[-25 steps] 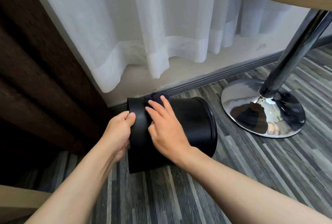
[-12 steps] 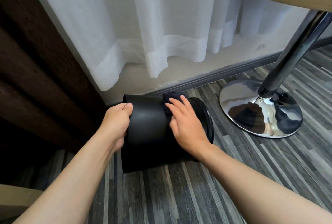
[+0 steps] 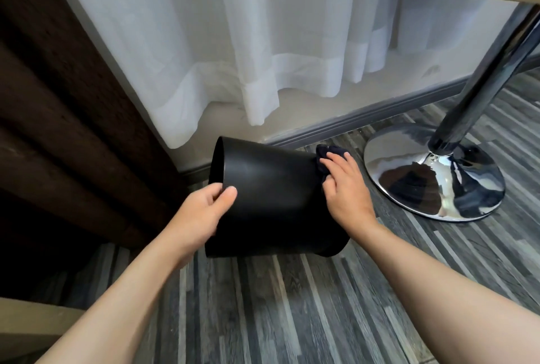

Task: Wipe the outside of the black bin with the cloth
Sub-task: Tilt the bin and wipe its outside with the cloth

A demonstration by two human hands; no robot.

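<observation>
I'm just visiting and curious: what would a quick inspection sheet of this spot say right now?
Surface: grey striped plank floor.
Job's things: black bin tipped on its side, open rim to the left; dark cloth at its right end.
Clutter: nothing seen.
Grippers: left hand grips the bin's rim; right hand presses the cloth against the bin.
Cables: nothing seen.
Surroundings: white sheer curtain, dark brown drape, chrome table base.

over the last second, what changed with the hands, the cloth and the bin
The right hand slid the dark cloth along the black bin from near the open rim to its far right end. The bin shifted slightly. The left hand kept its grip on the rim, and the chrome table base stayed put.
</observation>
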